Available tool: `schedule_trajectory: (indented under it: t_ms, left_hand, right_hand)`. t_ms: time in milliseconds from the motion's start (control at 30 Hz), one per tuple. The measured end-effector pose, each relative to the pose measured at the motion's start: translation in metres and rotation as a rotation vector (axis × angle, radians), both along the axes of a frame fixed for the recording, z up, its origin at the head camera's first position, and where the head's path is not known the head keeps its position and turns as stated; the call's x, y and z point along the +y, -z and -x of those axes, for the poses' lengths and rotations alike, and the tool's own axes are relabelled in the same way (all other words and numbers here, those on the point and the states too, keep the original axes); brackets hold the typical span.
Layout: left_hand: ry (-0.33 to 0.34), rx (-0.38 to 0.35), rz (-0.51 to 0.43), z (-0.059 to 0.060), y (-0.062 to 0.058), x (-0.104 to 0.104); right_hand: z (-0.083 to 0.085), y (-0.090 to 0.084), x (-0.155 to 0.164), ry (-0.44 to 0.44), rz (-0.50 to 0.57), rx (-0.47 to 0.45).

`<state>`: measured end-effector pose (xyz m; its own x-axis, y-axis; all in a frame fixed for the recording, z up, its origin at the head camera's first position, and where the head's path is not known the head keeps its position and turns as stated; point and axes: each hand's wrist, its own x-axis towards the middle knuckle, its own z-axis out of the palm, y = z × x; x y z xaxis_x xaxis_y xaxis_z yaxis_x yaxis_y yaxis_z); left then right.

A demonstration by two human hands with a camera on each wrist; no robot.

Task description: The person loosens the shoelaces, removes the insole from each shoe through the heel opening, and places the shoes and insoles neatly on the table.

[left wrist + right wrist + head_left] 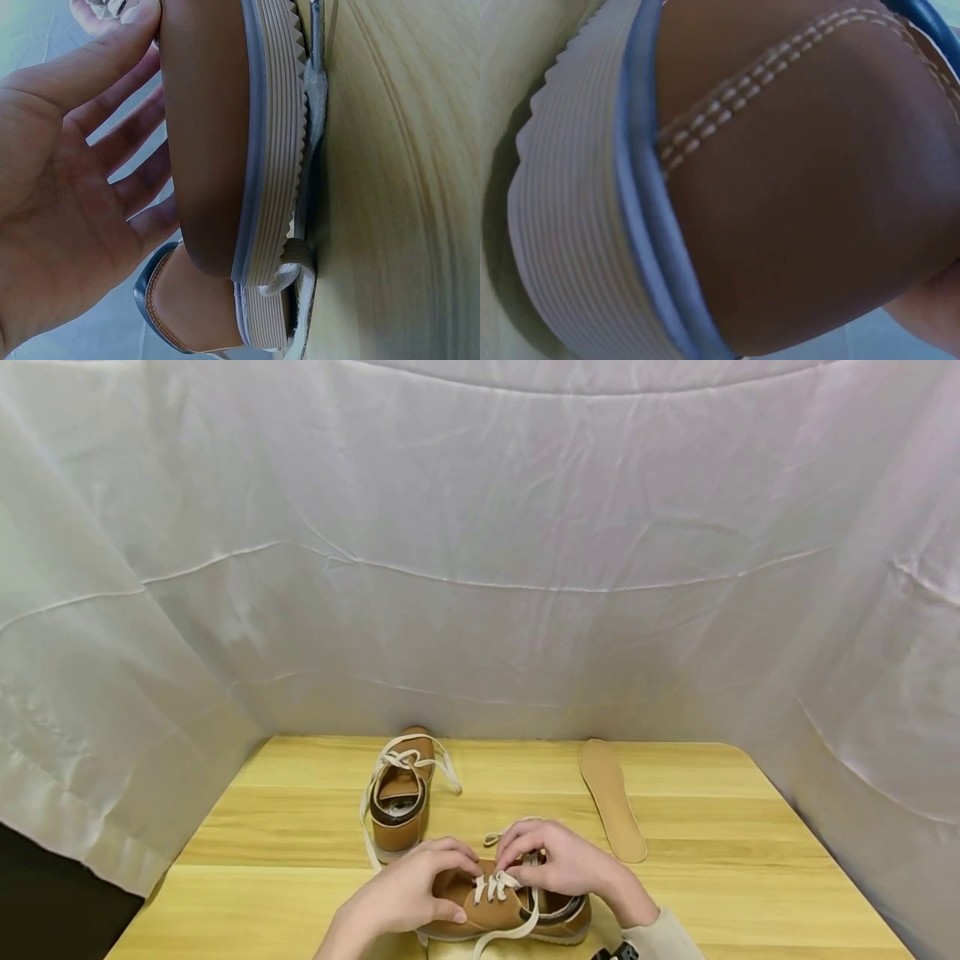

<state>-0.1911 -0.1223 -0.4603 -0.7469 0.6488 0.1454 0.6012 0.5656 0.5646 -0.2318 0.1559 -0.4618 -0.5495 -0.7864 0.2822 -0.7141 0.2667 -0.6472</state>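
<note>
On the yellow wooden worktop [300, 835], the left hand [408, 889] curves round the nearer brown leather shoe [495, 915], the right hand [561, 857] pinches its flat white lace [508, 933], and a careless tug might snag the loose end underneath.

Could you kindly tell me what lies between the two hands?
In the head view, rows of white shoelace on the tan lace-up shoe lie between the left hand, at the toe, and the right hand, by the opening.
</note>
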Motion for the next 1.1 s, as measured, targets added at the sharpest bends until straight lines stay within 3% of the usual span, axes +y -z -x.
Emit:
schedule_trajectory:
  t_ms: [200, 500, 867, 1100]
  left_hand:
    - [0.005, 0.007, -0.005, -0.0003, 0.0001, 0.0002]
    - [0.014, 0.019, -0.023, -0.0004, 0.0012, 0.0004]
    - [0.005, 0.003, -0.020, 0.0008, 0.0027, -0.0003]
    - [0.010, 0.001, -0.018, 0.0012, 0.0031, -0.0004]
  right_hand:
    - [-0.0008, -0.0007, 0.0001, 0.011, -0.022, -0.018]
    - [-0.0011, 0.0019, -0.0007, 0.147, 0.003, -0.133]
    - [0.0002, 0.0014, 0.0007, 0.255, 0.012, -0.110]
    - [0.0031, 0.0056, 0.0030, 0.338, 0.085, -0.301]
